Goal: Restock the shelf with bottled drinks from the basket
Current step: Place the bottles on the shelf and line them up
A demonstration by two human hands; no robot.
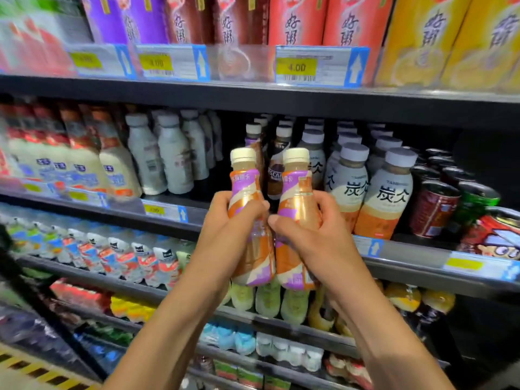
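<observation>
The left bottle (244, 190) and right bottle (297, 192) are upright and touching, in front of the middle shelf (408, 256). The left hand (229, 223) and right hand (312, 240) each hold 1, fingers curled round it. Pushed in together, they may topple the brown bottle (277, 170) behind.

Left forearm (174, 319) and right forearm (380, 333) bare, rising from bottom edge, converging at centre. Left hand (230, 220) curled round left bottle (247, 192). Right hand (312, 232) curled round right bottle (298, 190). Hands side by side, thumb tips close, pointing inward.
</observation>
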